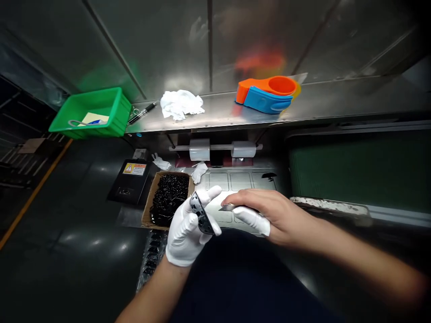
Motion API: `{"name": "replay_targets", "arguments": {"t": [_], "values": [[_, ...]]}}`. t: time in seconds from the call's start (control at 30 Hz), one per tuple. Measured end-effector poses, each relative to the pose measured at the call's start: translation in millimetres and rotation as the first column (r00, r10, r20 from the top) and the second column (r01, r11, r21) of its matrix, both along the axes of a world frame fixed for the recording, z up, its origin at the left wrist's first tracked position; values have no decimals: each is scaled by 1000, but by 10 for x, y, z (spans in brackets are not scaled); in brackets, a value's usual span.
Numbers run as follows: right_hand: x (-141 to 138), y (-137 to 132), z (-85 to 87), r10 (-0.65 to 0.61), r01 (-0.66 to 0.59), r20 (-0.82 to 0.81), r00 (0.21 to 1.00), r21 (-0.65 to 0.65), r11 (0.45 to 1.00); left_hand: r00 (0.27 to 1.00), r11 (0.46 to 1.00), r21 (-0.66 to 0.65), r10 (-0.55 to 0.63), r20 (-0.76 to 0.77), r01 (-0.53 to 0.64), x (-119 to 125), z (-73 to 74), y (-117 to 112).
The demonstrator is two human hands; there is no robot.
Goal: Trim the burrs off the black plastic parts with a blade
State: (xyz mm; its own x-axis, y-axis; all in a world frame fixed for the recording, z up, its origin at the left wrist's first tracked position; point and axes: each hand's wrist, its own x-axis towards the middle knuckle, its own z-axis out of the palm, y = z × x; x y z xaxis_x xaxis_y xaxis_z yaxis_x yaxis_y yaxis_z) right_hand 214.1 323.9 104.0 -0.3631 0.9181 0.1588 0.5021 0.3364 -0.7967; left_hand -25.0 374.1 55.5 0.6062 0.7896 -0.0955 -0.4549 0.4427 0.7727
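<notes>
1. Green plastic bin [90, 112], x1, at left end of steel shelf [215, 110]; paper + wire loop inside.
2. Pen [142, 113], x1, on shelf next to bin. White cloth [180, 104], x1, crumpled, further along.
3. Black box [128, 181], x1, yellow warning label, below shelf.
4. Cardboard tray [148, 211], x1, heaped w/ small black parts [169, 199], count n/a. 2 white wads [161, 162] [199, 172] just above it.
5. Left hand [186, 231], white glove, clenched on black-and-silver piece [201, 214], held up over tray's right corner.
6. White rollers [199, 149], x2, on bar behind hands.
7. Right hand [276, 215], bare, gripping white-handled knife [251, 219]; blade tip just beside piece, not touching.
8. Orange-blue plastic holder [266, 95], x1, on shelf, right side.
</notes>
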Motion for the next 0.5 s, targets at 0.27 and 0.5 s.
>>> {"name": "replay_targets", "arguments": {"t": [0.27,0.5], "values": [[-234,187,536,190,-155,153,970,-217,964,999,1000,-11,-1,34,1,-55,158,-123],[-257,102,412,167,-101,269,949,-243,965,993,994,-43,-100,-58,98,-28,214,-166]]}}
